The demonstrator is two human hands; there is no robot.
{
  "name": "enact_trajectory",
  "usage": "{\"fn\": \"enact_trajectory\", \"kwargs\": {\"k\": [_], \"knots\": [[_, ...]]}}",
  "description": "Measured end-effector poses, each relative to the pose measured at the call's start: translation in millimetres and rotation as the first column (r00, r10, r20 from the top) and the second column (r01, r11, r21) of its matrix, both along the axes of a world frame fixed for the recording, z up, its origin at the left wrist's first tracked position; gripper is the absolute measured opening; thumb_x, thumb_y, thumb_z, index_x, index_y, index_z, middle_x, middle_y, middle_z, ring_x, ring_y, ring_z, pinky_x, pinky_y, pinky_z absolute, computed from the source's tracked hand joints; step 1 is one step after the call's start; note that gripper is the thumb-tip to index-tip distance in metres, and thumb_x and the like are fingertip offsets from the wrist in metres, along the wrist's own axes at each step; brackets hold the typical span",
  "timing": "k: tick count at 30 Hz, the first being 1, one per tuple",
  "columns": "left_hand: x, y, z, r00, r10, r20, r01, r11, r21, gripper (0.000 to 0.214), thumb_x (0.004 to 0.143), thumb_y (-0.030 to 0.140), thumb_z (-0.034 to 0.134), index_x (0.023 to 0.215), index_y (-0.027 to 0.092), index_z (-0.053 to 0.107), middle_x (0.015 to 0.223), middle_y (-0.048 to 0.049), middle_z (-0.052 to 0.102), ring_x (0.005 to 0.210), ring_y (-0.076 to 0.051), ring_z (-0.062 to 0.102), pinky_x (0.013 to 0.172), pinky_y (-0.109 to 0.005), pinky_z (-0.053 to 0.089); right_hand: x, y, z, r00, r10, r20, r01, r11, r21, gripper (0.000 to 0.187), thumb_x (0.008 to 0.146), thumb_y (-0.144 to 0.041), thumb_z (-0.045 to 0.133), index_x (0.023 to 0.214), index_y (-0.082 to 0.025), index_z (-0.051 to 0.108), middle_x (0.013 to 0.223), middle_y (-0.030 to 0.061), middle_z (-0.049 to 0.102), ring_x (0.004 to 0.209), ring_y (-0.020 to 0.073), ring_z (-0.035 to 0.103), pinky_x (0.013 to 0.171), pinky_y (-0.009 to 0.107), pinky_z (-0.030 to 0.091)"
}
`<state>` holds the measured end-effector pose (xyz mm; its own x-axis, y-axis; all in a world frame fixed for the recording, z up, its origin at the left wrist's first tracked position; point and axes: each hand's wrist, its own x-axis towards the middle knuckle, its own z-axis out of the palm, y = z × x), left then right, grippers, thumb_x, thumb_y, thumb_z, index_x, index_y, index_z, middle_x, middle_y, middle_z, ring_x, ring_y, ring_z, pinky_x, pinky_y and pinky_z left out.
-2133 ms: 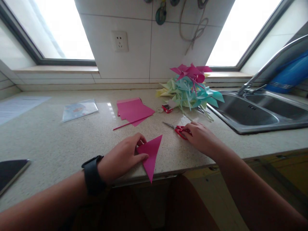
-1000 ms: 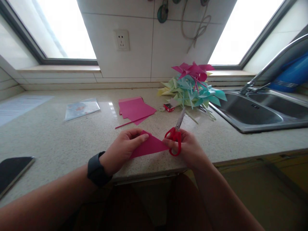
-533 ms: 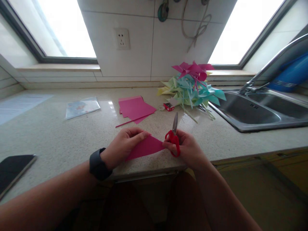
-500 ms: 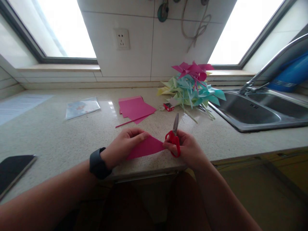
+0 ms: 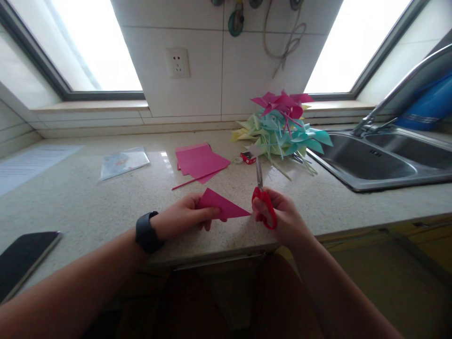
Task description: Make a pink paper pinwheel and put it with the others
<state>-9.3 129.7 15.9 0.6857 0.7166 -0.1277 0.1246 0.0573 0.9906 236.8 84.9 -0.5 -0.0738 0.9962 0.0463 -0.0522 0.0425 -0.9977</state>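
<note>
Between the thumb and fingers of my left hand [image 5: 192, 214] is a folded pink paper triangle [image 5: 226, 205], its long point aimed right. My right hand [image 5: 280, 214] grips red-handled scissors [image 5: 264, 200] with the blades pointing up and away from me. The paper's tip ends just left of my right fingers, apart from the blades. Beyond my hands lie pink paper sheets [image 5: 197, 160] with a thin pink stick [image 5: 197, 178] across their near edge. A small red box [image 5: 248, 157] and a clear ring-shaped roll [image 5: 238, 160] sit right of the sheets.
Paper pinwheels [image 5: 282, 125] in pink, blue and yellow-green are piled at the back, beside the steel sink [image 5: 353, 186]. A clear packet [image 5: 125, 164], a printed sheet [image 5: 31, 162] and a dark phone-like slab [image 5: 26, 259] lie on the left. The counter's front edge runs under my wrists.
My left hand has turned the paper triangle so another corner points up. My right fingers have let go of its tip and moved slightly right with the scissors.
</note>
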Motion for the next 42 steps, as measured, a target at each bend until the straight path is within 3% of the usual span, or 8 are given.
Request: {"fn": "enact_trajectory", "kwargs": {"k": [3, 5, 8, 12, 16, 24, 36, 42], "knots": [[-2, 2, -1.8, 0.987, 0.098, 0.128, -0.085, 0.991, -0.102, 0.028, 0.086, 0.039, 0.072, 0.088, 0.011, 0.072, 0.075, -0.0063, 0.072, 0.051, -0.007, 0.050, 0.045, -0.019, 0.035, 13, 1, 2.3, 0.990, 0.118, 0.073, -0.116, 0.993, -0.023, 0.038, 0.075, -0.051, 0.080, 0.075, -0.021, 0.056, 0.062, -0.0036, 0.054, 0.051, 0.0104, 0.048, 0.047, 0.023, 0.034], [-3, 3, -4.3, 0.965, 0.174, 0.194, -0.147, 0.978, -0.148, 0.029, 0.086, 0.041, 0.070, 0.090, 0.012, 0.068, 0.081, -0.0071, 0.073, 0.050, -0.007, 0.051, 0.044, -0.019, 0.034, 24, 2, 2.7, 0.966, 0.257, 0.026, -0.258, 0.966, 0.022, 0.037, 0.084, -0.054, 0.070, 0.076, -0.021, 0.058, 0.065, -0.0016, 0.055, 0.057, 0.0120, 0.050, 0.053, 0.025, 0.036], [-4, 5, -7.3, 0.931, 0.256, 0.261, -0.207, 0.958, -0.200, 0.030, 0.087, 0.043, 0.068, 0.090, 0.014, 0.064, 0.078, -0.0054, 0.072, 0.048, -0.006, 0.051, 0.043, -0.018, 0.034, 38, 1, 0.4, 0.888, 0.454, -0.073, -0.450, 0.890, 0.069, 0.041, 0.089, -0.060, 0.059, 0.078, -0.021, 0.060, 0.062, -0.0011, 0.052, 0.055, 0.0128, 0.046, 0.053, 0.027, 0.035], [-4, 8, -9.0, 0.905, 0.297, 0.305, -0.226, 0.942, -0.246, 0.032, 0.086, 0.046, 0.068, 0.085, 0.013, 0.063, 0.071, -0.0045, 0.070, 0.044, -0.007, 0.050, 0.042, -0.019, 0.037, 42, 1, -6.8, 0.715, 0.677, -0.171, -0.678, 0.732, 0.066, 0.040, 0.089, -0.059, 0.058, 0.086, -0.019, 0.060, 0.063, -0.0009, 0.052, 0.052, 0.0112, 0.045, 0.049, 0.025, 0.034], [-4, 9, -9.8, 0.894, 0.309, 0.324, -0.226, 0.936, -0.269, 0.033, 0.084, 0.046, 0.070, 0.086, 0.013, 0.063, 0.069, -0.0047, 0.071, 0.043, -0.008, 0.052, 0.042, -0.018, 0.039, 37, 7, -11.8, 0.601, 0.762, -0.243, -0.761, 0.638, 0.117, 0.039, 0.095, -0.052, 0.055, 0.090, -0.014, 0.058, 0.063, -0.0001, 0.054, 0.054, 0.0098, 0.048, 0.049, 0.020, 0.035], [-2, 8, -7.4, 0.883, 0.311, 0.351, -0.216, 0.934, -0.285, 0.028, 0.084, 0.039, 0.074, 0.085, 0.012, 0.064, 0.069, -0.0067, 0.073, 0.045, -0.009, 0.057, 0.042, -0.018, 0.043, 33, 10, -5.8, 0.593, 0.775, -0.220, -0.776, 0.623, 0.102, 0.038, 0.099, -0.048, 0.052, 0.089, -0.012, 0.059, 0.065, 0.0009, 0.055, 0.056, 0.0094, 0.049, 0.050, 0.020, 0.038], [-1, 7, -7.9, 0.896, 0.296, 0.330, -0.215, 0.941, -0.260, 0.030, 0.084, 0.040, 0.074, 0.086, 0.011, 0.065, 0.071, -0.0084, 0.074, 0.046, -0.010, 0.058, 0.041, -0.018, 0.043, 33, 8, -6.2, 0.633, 0.744, -0.214, -0.744, 0.661, 0.098, 0.039, 0.099, -0.049, 0.050, 0.087, -0.013, 0.057, 0.065, 0.0014, 0.055, 0.057, 0.0101, 0.050, 0.052, 0.021, 0.038], [-3, 6, -11.6, 0.917, 0.281, 0.284, -0.248, 0.958, -0.147, 0.027, 0.087, 0.041, 0.071, 0.090, 0.015, 0.064, 0.072, -0.0055, 0.073, 0.044, -0.008, 0.053, 0.039, -0.017, 0.037, 36, 10, -9.3, 0.629, 0.744, -0.224, -0.743, 0.660, 0.107, 0.036, 0.099, -0.046, 0.050, 0.090, -0.011, 0.059, 0.064, 0.0009, 0.055, 0.055, 0.0094, 0.048, 0.049, 0.020, 0.035]]}}
